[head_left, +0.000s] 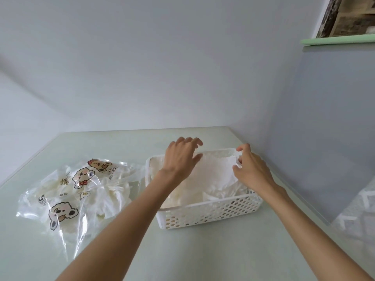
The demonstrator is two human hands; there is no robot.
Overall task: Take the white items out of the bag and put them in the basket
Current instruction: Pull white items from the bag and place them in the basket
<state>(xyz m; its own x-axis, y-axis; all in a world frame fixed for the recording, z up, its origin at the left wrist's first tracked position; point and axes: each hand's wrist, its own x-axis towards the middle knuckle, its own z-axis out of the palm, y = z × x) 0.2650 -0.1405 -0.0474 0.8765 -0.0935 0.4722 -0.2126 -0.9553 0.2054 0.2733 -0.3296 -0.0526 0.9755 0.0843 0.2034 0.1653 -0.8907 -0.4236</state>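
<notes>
A white perforated plastic basket (211, 211) stands on the pale green table, holding several white crumpled items. A large thin white item (215, 169) is spread over the basket. My right hand (251, 169) pinches its far right edge between thumb and fingers. My left hand (180, 157) hovers over the basket's far left part with fingers spread and relaxed, touching or just above the white item. A clear plastic bag (81, 191) printed with cartoon bears lies to the left of the basket, with more white items visible inside it.
The table (203, 256) stands against grey walls at the back and right. Its right edge runs diagonally past the basket. A patterned floor (359, 218) shows at lower right. A green shelf (336, 40) sits high on the right.
</notes>
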